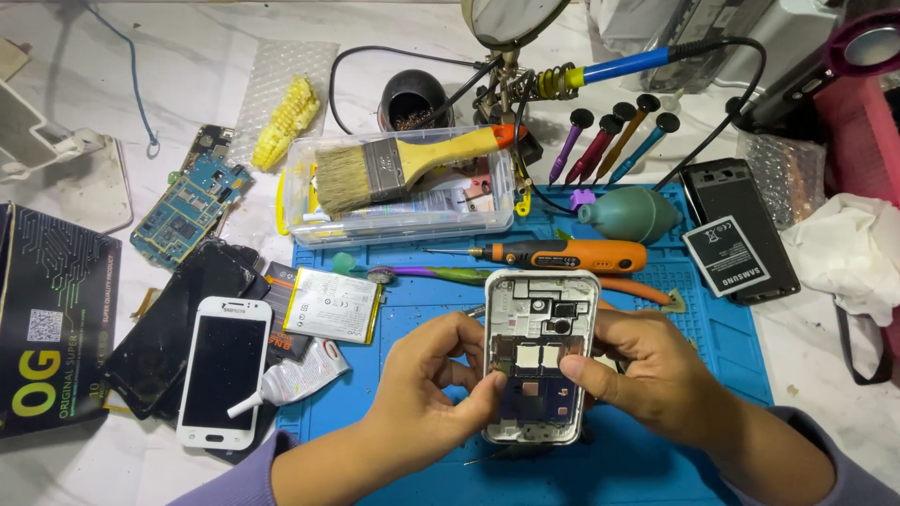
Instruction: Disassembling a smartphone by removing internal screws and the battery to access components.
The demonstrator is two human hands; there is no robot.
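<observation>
Both of my hands hold an opened white phone frame [541, 309] upright over the blue work mat [722, 347], its bare inner parts facing me. My left hand [427, 384] grips its left edge, thumb on the lower left side. From the right, my right hand [647, 375] clasps it, thumb pressed on the middle of the frame. Behind the phone lie an orange electric screwdriver [562, 254] and a green and purple pry tool [427, 274].
A white phone [223, 370], dark screens [164, 337], a flat battery [332, 305] and a glue tube [291, 379] lie left. A clear box [403, 220] carries a yellow brush [403, 164]. A soldering iron [609, 67], screwdrivers [614, 136], a green blower [630, 214] and a black phone with battery [736, 234] are behind and right.
</observation>
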